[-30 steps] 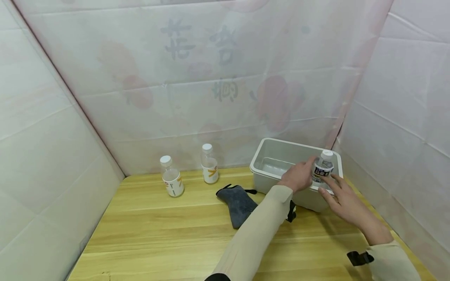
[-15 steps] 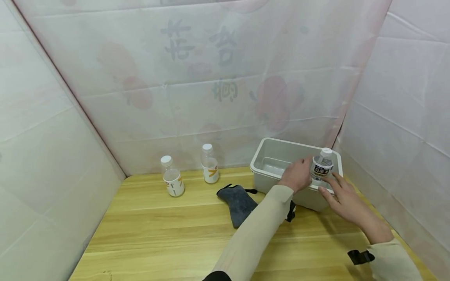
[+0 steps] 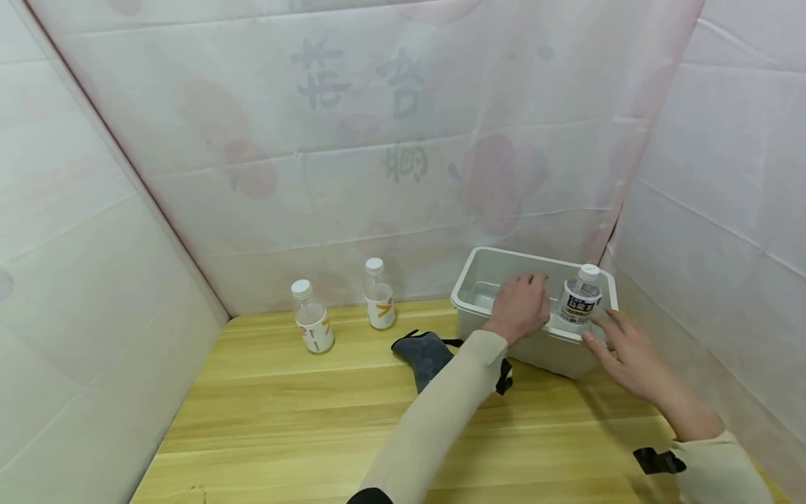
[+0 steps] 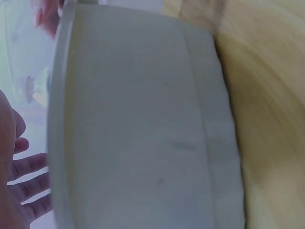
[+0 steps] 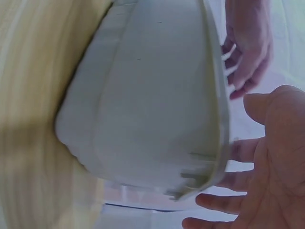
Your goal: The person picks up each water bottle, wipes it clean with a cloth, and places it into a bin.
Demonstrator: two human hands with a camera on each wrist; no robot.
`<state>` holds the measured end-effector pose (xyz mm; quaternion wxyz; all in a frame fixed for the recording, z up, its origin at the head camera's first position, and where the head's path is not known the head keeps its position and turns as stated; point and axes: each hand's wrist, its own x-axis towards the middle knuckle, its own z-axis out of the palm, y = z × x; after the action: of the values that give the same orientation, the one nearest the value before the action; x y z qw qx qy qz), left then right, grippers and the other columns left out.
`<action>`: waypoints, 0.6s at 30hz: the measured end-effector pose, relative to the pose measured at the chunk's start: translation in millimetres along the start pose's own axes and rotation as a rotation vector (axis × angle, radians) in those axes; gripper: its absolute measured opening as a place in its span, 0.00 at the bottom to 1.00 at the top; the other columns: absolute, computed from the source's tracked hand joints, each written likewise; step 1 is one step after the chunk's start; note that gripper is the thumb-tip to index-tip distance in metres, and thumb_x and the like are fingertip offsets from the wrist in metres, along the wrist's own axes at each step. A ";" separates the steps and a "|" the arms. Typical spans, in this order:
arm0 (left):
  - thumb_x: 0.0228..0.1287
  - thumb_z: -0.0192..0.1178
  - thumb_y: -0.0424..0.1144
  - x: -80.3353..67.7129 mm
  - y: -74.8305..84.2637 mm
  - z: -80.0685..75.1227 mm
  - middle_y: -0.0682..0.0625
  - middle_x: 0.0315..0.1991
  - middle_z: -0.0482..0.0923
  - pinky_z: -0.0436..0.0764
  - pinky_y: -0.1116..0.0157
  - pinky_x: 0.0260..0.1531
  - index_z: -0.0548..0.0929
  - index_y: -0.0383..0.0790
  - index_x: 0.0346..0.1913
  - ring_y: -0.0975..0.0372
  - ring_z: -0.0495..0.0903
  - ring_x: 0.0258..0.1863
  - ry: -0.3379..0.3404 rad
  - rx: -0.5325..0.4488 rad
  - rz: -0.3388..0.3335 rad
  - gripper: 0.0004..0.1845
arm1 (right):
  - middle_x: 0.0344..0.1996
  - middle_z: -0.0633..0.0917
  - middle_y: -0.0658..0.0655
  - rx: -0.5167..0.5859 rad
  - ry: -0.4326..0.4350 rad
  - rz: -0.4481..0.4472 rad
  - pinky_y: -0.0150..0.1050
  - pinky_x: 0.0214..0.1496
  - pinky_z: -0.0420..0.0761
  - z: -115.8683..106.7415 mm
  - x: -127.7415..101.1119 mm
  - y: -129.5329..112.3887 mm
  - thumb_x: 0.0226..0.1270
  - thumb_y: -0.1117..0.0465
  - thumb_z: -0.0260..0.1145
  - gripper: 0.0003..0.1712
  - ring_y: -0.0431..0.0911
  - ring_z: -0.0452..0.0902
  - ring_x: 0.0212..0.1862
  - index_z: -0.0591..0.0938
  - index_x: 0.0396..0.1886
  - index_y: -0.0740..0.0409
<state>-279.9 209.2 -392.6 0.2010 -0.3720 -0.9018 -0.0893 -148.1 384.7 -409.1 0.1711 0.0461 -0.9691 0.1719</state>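
A small clear plastic bottle with a white cap (image 3: 580, 299) stands in the grey plastic tub's (image 3: 497, 266) right end, between the left hand (image 3: 520, 306) and right hand (image 3: 630, 350), whose fingers are relaxed and hold nothing.

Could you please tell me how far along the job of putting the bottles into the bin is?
Done: one bottle stands upright in the grey bin. In hand: nothing; the left hand and right hand are open beside it, over the bin's rim. Left: two bottles stand on the table, near a grey cloth.
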 end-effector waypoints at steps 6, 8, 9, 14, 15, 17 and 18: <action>0.81 0.40 0.43 -14.8 -31.1 -13.1 0.52 0.64 0.80 0.76 0.66 0.65 0.73 0.45 0.69 0.61 0.79 0.63 0.042 -0.062 0.004 0.22 | 0.65 0.66 0.85 -0.022 0.030 -0.044 0.75 0.59 0.63 -11.0 5.3 -9.0 0.80 0.53 0.55 0.30 0.81 0.62 0.62 0.69 0.67 0.75; 0.81 0.40 0.43 -21.2 -43.0 -18.5 0.52 0.64 0.80 0.77 0.65 0.65 0.74 0.44 0.69 0.60 0.80 0.63 0.053 -0.074 0.000 0.21 | 0.65 0.66 0.84 -0.029 0.038 -0.064 0.75 0.60 0.63 -14.0 8.9 -13.7 0.80 0.53 0.55 0.30 0.80 0.62 0.63 0.69 0.67 0.75; 0.81 0.40 0.43 -24.6 -48.8 -21.6 0.51 0.63 0.80 0.78 0.64 0.64 0.74 0.44 0.68 0.60 0.80 0.62 0.063 -0.075 -0.007 0.21 | 0.66 0.66 0.84 -0.031 0.040 -0.073 0.75 0.60 0.63 -15.3 11.2 -16.3 0.80 0.53 0.56 0.31 0.79 0.62 0.64 0.69 0.68 0.75; 0.81 0.41 0.43 -41.4 -77.4 -31.5 0.50 0.59 0.82 0.81 0.60 0.56 0.76 0.44 0.66 0.57 0.82 0.56 0.150 -0.089 -0.036 0.20 | 0.67 0.68 0.79 -0.073 0.035 -0.124 0.73 0.61 0.64 -24.0 24.8 -32.4 0.80 0.51 0.57 0.32 0.76 0.63 0.65 0.69 0.69 0.73; 0.81 0.41 0.42 -45.1 -82.6 -32.0 0.50 0.58 0.83 0.81 0.59 0.55 0.76 0.44 0.65 0.56 0.82 0.55 0.169 -0.099 -0.039 0.19 | 0.68 0.68 0.78 -0.083 0.025 -0.130 0.72 0.61 0.65 -25.5 27.2 -35.8 0.79 0.50 0.57 0.33 0.76 0.63 0.65 0.69 0.70 0.73; 0.81 0.42 0.42 -53.5 -92.4 -33.2 0.49 0.58 0.83 0.81 0.58 0.56 0.76 0.44 0.65 0.55 0.82 0.55 0.186 -0.111 -0.036 0.19 | 0.68 0.68 0.77 -0.108 0.010 -0.149 0.71 0.60 0.66 -27.7 31.0 -42.8 0.79 0.50 0.58 0.33 0.75 0.64 0.64 0.69 0.70 0.72; 0.81 0.42 0.42 -58.1 -96.8 -34.3 0.49 0.58 0.83 0.81 0.58 0.56 0.76 0.43 0.65 0.55 0.82 0.55 0.192 -0.111 -0.038 0.19 | 0.68 0.68 0.77 -0.116 -0.001 -0.155 0.71 0.60 0.67 -28.1 32.8 -46.4 0.79 0.49 0.58 0.34 0.75 0.64 0.65 0.68 0.70 0.72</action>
<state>-300.9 93.1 -387.7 0.2638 -0.3552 -0.8790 -0.1780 -163.1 350.0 -358.2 0.1859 0.1108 -0.9710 0.1018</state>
